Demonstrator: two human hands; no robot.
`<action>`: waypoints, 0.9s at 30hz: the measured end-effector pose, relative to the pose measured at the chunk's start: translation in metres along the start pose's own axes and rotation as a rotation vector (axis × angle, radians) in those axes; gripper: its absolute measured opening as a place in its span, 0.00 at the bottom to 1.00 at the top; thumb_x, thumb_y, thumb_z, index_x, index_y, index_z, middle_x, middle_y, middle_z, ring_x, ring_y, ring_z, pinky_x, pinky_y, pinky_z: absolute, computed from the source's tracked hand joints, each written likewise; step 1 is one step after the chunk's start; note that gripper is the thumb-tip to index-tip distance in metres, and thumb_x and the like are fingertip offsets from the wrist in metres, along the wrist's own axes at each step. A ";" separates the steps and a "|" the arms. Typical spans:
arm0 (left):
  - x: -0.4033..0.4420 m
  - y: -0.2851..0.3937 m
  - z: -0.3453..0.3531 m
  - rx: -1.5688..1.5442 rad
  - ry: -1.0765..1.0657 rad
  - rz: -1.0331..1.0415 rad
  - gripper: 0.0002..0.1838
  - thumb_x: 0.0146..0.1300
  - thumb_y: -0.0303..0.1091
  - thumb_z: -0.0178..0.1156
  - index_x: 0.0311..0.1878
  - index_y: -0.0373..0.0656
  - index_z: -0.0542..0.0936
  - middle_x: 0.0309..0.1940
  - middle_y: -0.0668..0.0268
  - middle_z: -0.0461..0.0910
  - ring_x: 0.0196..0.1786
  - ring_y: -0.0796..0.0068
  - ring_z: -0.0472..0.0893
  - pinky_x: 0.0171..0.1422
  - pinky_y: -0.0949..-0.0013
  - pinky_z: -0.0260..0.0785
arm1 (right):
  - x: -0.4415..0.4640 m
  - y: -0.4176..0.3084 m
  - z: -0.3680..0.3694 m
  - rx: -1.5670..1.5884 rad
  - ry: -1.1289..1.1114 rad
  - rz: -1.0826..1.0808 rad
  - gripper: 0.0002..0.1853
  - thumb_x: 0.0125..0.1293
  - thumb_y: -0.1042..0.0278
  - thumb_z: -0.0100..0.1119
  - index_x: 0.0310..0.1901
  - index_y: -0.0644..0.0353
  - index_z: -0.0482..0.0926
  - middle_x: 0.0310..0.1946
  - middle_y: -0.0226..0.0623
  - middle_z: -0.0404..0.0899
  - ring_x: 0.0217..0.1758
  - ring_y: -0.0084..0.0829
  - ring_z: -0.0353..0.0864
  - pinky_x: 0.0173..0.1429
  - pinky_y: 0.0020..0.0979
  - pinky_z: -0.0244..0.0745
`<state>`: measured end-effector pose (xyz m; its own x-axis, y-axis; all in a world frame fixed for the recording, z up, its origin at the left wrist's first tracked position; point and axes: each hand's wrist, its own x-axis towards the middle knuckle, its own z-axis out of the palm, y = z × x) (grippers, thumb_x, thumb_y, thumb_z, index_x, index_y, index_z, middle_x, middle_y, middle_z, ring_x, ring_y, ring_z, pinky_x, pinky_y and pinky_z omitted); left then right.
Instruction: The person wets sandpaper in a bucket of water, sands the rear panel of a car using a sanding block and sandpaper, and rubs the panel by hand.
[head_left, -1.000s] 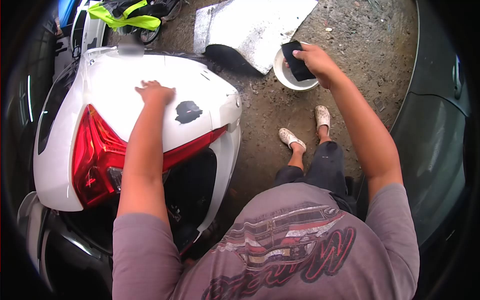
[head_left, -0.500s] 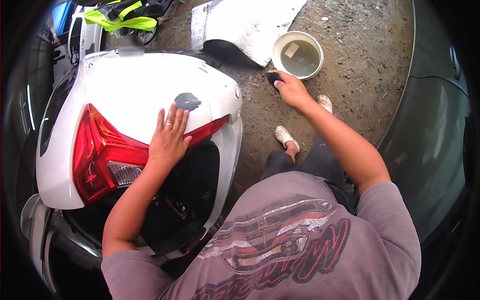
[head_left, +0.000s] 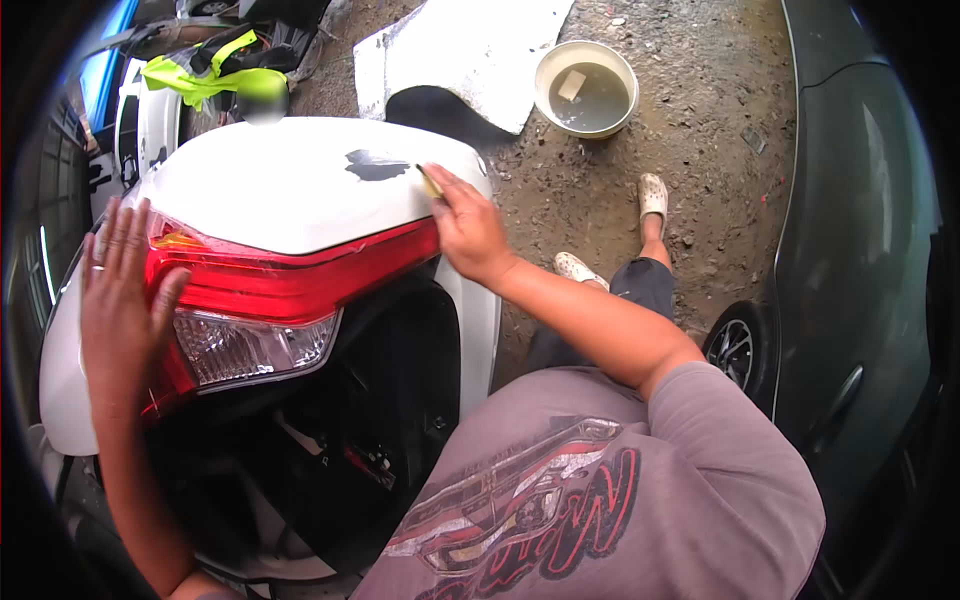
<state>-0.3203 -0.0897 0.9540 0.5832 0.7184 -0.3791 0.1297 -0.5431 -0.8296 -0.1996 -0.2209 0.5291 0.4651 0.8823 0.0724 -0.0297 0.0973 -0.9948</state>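
My right hand grips a small sanding pad, yellowish with a dark edge, at the right part of a white car body panel. Just left of the pad, a dark grey patch marks the white paint. My left hand is flat with fingers stretched out, over the left end of the red tail light; whether it touches the surface I cannot tell. Below the light's clear lens is a dark open cavity in the car body.
A bucket of cloudy water, with a pale block in it, stands on rough ground beside a white sheet. A dark green car lines the right side. Yellow-green fabric lies at the upper left.
My right hand has moved with the pad from beside the bucket to the white panel. My left hand has slid left from near the dark patch, and the view has shifted.
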 end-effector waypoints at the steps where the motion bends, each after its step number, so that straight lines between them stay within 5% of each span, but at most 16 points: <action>1: 0.002 -0.018 0.006 0.063 0.021 -0.017 0.41 0.80 0.58 0.58 0.88 0.47 0.64 0.88 0.54 0.63 0.90 0.55 0.59 0.96 0.52 0.43 | 0.006 -0.016 0.012 0.007 0.064 -0.096 0.27 0.81 0.68 0.54 0.78 0.58 0.75 0.75 0.54 0.78 0.78 0.54 0.78 0.83 0.42 0.72; 3: 0.009 -0.040 0.016 0.125 0.053 -0.045 0.39 0.82 0.57 0.57 0.87 0.47 0.66 0.87 0.54 0.64 0.90 0.54 0.61 0.95 0.52 0.46 | 0.018 -0.054 0.033 0.144 -0.017 -0.255 0.31 0.80 0.62 0.56 0.81 0.61 0.70 0.81 0.56 0.71 0.86 0.56 0.67 0.89 0.53 0.59; 5: 0.017 -0.055 0.025 0.032 0.043 -0.122 0.37 0.83 0.57 0.54 0.86 0.48 0.68 0.86 0.54 0.66 0.88 0.53 0.64 0.93 0.52 0.52 | 0.019 -0.087 0.049 -0.007 -0.153 -0.408 0.40 0.83 0.47 0.55 0.87 0.60 0.59 0.87 0.56 0.58 0.91 0.58 0.54 0.91 0.63 0.45; 6: 0.019 -0.060 0.034 0.052 0.082 -0.114 0.36 0.83 0.57 0.55 0.86 0.49 0.69 0.86 0.54 0.67 0.87 0.52 0.67 0.91 0.50 0.56 | 0.016 -0.088 0.054 -0.031 -0.217 -0.438 0.50 0.82 0.31 0.49 0.90 0.58 0.49 0.91 0.55 0.47 0.95 0.56 0.42 0.91 0.68 0.35; 13: 0.023 -0.052 0.046 -0.028 0.062 -0.149 0.34 0.82 0.59 0.55 0.84 0.53 0.73 0.82 0.52 0.73 0.83 0.48 0.72 0.87 0.47 0.62 | -0.026 0.016 0.049 -0.062 -0.170 -0.090 0.62 0.74 0.17 0.47 0.91 0.57 0.39 0.92 0.54 0.40 0.96 0.55 0.34 0.91 0.67 0.30; 17: 0.023 -0.053 0.055 -0.107 0.067 -0.136 0.34 0.83 0.60 0.53 0.82 0.52 0.75 0.80 0.49 0.75 0.82 0.46 0.73 0.86 0.46 0.64 | -0.001 -0.071 0.049 -0.073 -0.291 -0.455 0.64 0.71 0.13 0.46 0.91 0.58 0.44 0.92 0.56 0.40 0.96 0.57 0.33 0.91 0.68 0.28; 22: 0.021 -0.045 0.044 -0.162 0.060 -0.153 0.34 0.83 0.61 0.53 0.81 0.51 0.76 0.78 0.48 0.77 0.81 0.43 0.75 0.86 0.45 0.65 | -0.016 -0.006 0.037 -0.087 -0.229 -0.216 0.65 0.72 0.14 0.48 0.91 0.59 0.41 0.92 0.56 0.38 0.96 0.55 0.33 0.91 0.67 0.30; 27: 0.022 -0.036 0.039 -0.340 -0.025 -0.177 0.35 0.82 0.61 0.54 0.82 0.51 0.76 0.77 0.47 0.77 0.80 0.42 0.75 0.85 0.45 0.65 | -0.003 -0.072 0.047 -0.119 -0.310 -0.439 0.66 0.72 0.12 0.42 0.90 0.64 0.39 0.92 0.58 0.37 0.96 0.56 0.29 0.92 0.63 0.27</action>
<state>-0.3433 -0.0374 0.9593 0.5087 0.8223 -0.2551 0.4880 -0.5195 -0.7014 -0.2409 -0.2091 0.6041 0.1286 0.8665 0.4823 0.2176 0.4498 -0.8662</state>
